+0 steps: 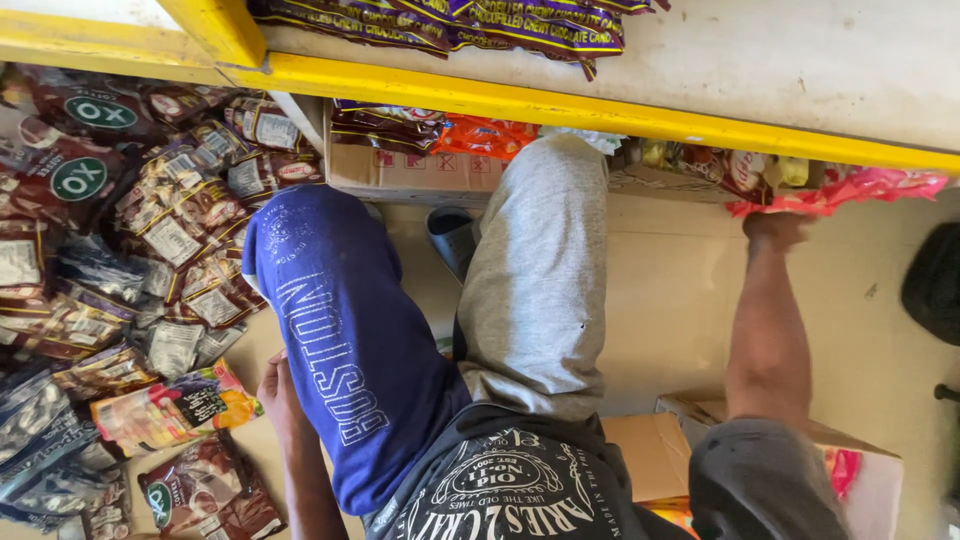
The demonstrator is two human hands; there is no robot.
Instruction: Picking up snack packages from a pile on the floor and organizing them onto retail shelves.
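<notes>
- Up at the far right, the right hand [778, 228] reaches under the yellow shelf edge [560, 108] and touches a strip of pink packets [850, 190]; its fingers are buried among the wrappers, so I cannot tell whether they pinch or lie spread.
- That pink strip hangs along the front of a low cardboard box [680, 182] holding small mixed sweets, just below the yellow edge and above the pale floor [670, 290].
- Down at the lower left, the left hand [275, 385] rests beside the blue-clad thigh, close to a bright red and yellow snack bag [165, 405]; only the back of the hand shows, the fingers are hidden behind the leg, and their grip cannot be told.
- Between the two arms, the person's legs fill the middle: one in blue shorts [345, 350] with white lettering, the other in grey trousers [535, 280], with a dark sandal [452, 238] just beyond.
- To the left lies a heap of brown and silver packets [150, 230], many overlapping, some bearing round green badges.
- Another open carton [410, 165] sits under the shelf behind the knees, with an orange wrapper [485, 135] at its top.
- Purple candy packets [480, 25] lie on the white shelf surface above the yellow edge.
- Near the right elbow stands an open cardboard carton [870, 480] with pink wrapping showing inside.
</notes>
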